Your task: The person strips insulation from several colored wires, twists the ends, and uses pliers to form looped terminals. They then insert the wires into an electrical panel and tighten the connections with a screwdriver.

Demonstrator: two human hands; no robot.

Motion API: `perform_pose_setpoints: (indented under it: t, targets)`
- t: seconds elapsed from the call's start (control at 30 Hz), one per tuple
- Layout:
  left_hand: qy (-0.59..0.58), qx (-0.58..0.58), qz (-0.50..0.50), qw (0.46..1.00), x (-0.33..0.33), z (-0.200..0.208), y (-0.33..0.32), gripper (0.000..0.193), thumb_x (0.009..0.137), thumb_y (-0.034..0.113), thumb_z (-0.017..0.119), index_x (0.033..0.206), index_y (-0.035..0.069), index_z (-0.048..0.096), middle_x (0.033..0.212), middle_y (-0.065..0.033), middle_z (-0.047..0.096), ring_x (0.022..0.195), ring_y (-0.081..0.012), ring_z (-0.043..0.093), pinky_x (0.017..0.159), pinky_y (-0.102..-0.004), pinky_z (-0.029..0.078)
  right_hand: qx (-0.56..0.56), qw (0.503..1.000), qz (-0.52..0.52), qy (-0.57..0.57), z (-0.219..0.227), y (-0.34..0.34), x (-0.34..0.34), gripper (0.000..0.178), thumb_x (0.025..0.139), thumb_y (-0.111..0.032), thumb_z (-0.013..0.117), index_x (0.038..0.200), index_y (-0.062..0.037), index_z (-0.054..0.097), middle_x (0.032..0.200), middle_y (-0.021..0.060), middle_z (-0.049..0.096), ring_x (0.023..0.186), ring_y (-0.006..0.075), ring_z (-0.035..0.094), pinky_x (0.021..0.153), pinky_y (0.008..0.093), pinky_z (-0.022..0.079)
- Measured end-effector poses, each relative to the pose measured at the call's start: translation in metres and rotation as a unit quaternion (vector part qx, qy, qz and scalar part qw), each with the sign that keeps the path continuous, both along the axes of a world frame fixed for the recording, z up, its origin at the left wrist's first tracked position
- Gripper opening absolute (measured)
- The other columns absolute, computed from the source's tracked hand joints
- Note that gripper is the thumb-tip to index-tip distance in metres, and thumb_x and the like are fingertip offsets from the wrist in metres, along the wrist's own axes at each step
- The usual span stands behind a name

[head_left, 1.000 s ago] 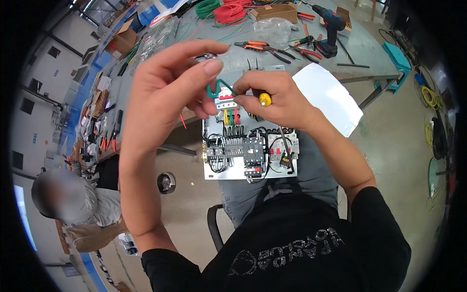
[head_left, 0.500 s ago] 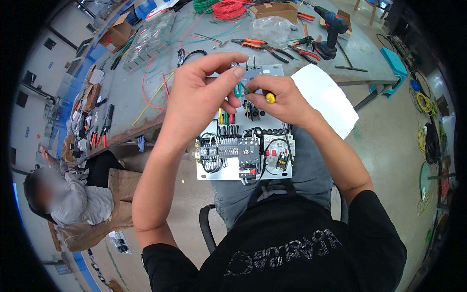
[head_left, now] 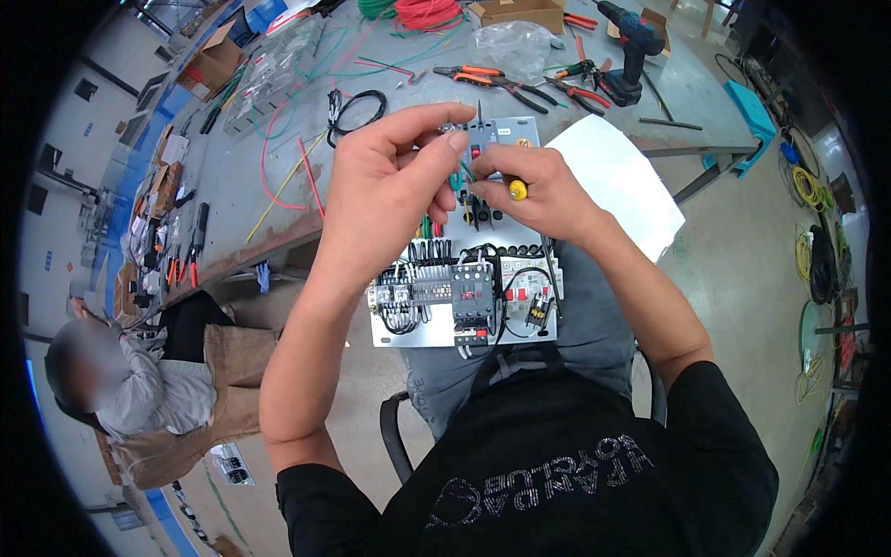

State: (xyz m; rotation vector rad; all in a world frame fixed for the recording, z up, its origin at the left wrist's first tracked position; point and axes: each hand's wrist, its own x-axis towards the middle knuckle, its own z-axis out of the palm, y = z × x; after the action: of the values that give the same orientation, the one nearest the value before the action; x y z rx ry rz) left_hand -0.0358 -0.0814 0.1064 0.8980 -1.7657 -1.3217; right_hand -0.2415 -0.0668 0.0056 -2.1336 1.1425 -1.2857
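My left hand point(head_left: 394, 181) is closed, with thumb and forefinger pinched above the panel; a short green wire point(head_left: 457, 178) runs from it toward my right fingertips. What the left fingertips press on is mostly hidden. My right hand point(head_left: 534, 181) is closed around a screwdriver point(head_left: 518, 190), whose yellow handle end sticks out of the grip, and its fingers meet the green wire. Below both hands, a metal mounting panel point(head_left: 418, 332) rests partly on my lap. It carries a black contactor point(head_left: 473, 295), a terminal strip point(head_left: 430, 292), white breakers point(head_left: 527, 278) and bundled black wires.
Pliers point(head_left: 497, 82), a cordless drill point(head_left: 634, 51), a plastic bag point(head_left: 515, 51) and wire coils point(head_left: 427, 13) lie on the grey workbench point(head_left: 390, 65). White paper point(head_left: 613, 176) lies right of the panel. Another person point(head_left: 153, 385) sits at the left.
The panel's far end has shifted slightly, and the bench things appear a little further left and up. Both hands keep their hold; the left fingers have moved slightly.
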Motion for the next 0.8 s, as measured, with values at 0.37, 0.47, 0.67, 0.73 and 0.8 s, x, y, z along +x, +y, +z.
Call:
perform_pose_setpoints:
  t: [0.37, 0.47, 0.67, 0.73, 0.8]
  targets:
    - [0.019, 0.019, -0.006, 1.000, -0.0002, -0.0045, 0.0013, 0.031, 0.101, 0.014, 0.070, 0.128, 0.000, 0.072, 0.083, -0.0004, 0.063, 0.060, -0.0059, 0.060, 0.050, -0.0208, 0.049, -0.008, 1.000, 0.004, -0.005, -0.0053, 0.0014, 0.0004, 0.016, 0.091, -0.012, 0.074, 0.103, -0.0037, 0.068, 0.091, 0.0127, 0.072, 0.082, 0.0321, 0.070, 0.073, 0.0399, 0.054]
    - [0.025, 0.018, -0.010, 0.999, -0.0009, -0.0072, 0.0015, 0.031, 0.101, 0.014, 0.069, 0.129, 0.000, 0.072, 0.084, -0.0007, 0.063, 0.060, -0.0058, 0.060, 0.050, -0.0207, 0.048, 0.006, 1.000, 0.010, -0.007, -0.0064, 0.0062, 0.0005, 0.015, 0.091, -0.012, 0.074, 0.103, -0.0036, 0.068, 0.090, 0.0127, 0.071, 0.080, 0.0322, 0.070, 0.072, 0.0398, 0.054]
    - [0.039, 0.022, 0.005, 0.999, -0.0028, -0.0071, 0.0015, 0.029, 0.100, 0.011, 0.068, 0.127, -0.001, 0.072, 0.077, 0.0001, 0.064, 0.059, -0.0049, 0.060, 0.050, -0.0218, 0.050, -0.011, 1.000, 0.007, -0.012, -0.0077, 0.0033, 0.0006, 0.015, 0.091, -0.012, 0.074, 0.102, -0.0039, 0.068, 0.090, 0.0121, 0.072, 0.080, 0.0321, 0.070, 0.071, 0.0394, 0.054]
    - [0.040, 0.016, 0.003, 0.999, -0.0024, -0.0049, 0.0006, 0.030, 0.101, 0.011, 0.068, 0.127, -0.001, 0.072, 0.077, 0.0001, 0.065, 0.059, -0.0048, 0.060, 0.050, -0.0218, 0.050, -0.023, 1.000, 0.006, -0.012, -0.0075, 0.0014, 0.0002, 0.016, 0.092, -0.012, 0.075, 0.103, -0.0025, 0.069, 0.090, 0.0116, 0.072, 0.078, 0.0273, 0.068, 0.071, 0.0365, 0.054]
    - [0.040, 0.014, 0.002, 0.999, -0.0024, -0.0048, -0.0005, 0.030, 0.101, 0.011, 0.068, 0.127, -0.001, 0.072, 0.077, 0.0001, 0.065, 0.059, -0.0046, 0.060, 0.050, -0.0216, 0.050, -0.028, 1.000, 0.005, -0.010, -0.0079, -0.0001, -0.0002, 0.017, 0.092, -0.011, 0.076, 0.104, -0.0017, 0.069, 0.090, 0.0113, 0.071, 0.077, 0.0247, 0.068, 0.071, 0.0350, 0.053]
